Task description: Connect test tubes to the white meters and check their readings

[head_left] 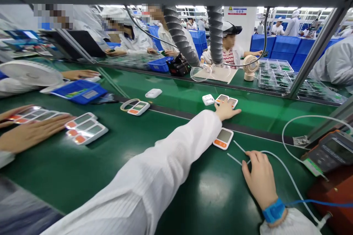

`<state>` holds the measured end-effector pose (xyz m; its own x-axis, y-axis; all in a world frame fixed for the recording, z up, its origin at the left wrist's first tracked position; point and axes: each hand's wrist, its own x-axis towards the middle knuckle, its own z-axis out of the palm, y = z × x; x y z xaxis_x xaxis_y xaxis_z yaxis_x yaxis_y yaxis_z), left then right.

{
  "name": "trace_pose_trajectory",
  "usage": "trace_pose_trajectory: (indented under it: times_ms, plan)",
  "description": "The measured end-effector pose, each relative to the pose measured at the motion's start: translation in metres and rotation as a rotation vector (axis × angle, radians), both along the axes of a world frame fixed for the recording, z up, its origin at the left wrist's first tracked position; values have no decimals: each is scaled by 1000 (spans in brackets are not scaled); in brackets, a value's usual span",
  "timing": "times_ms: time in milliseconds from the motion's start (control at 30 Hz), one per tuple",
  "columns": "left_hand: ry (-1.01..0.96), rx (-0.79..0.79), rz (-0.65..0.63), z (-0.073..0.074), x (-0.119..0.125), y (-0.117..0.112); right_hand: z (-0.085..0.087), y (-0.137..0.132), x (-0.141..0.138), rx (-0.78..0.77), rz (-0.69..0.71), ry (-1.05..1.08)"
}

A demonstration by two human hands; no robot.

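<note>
My left arm stretches forward, and my left hand [226, 109] has its fingers spread over two white devices with grey screens [233, 102] on the green strip. Whether it grips them I cannot see; the fingers look apart. A white piece, screen not showing [208, 99], lies just left of them. Below my left wrist, on the near mat, rests a white device with a grey screen and orange buttons [224, 138]. My right hand [260, 176], with a blue wristband, is closed on a thin white forked tube [286, 170], its two ends pointing left toward that device.
A co-worker's hands [33, 128] rest on a row of similar devices at left. Another device [138, 108] with a pale loop lies mid-mat. A blue tray [79, 91] and white fan [31, 72] stand far left. A grey-orange meter [331, 150] stands right. A metal post [317, 40] rises behind.
</note>
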<state>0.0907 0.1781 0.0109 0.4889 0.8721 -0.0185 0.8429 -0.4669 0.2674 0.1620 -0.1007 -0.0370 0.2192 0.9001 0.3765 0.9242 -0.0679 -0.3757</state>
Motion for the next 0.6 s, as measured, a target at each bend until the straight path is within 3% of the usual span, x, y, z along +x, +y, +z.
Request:
trace_pose_trajectory:
  times_ms: [133,233,400,600]
  plan:
    - [47,-39,-52,-8,-51,-73,-2,1,2,-1,12,-9]
    - [87,-6,-3,-12,-83,-111,-2,1,2,-7,5,-14]
    - [111,0,105,-4,-103,-121,-3,1,3,-12,16,-5]
    - [120,121,-42,3,-85,-112,5,3,-2,-45,-33,43]
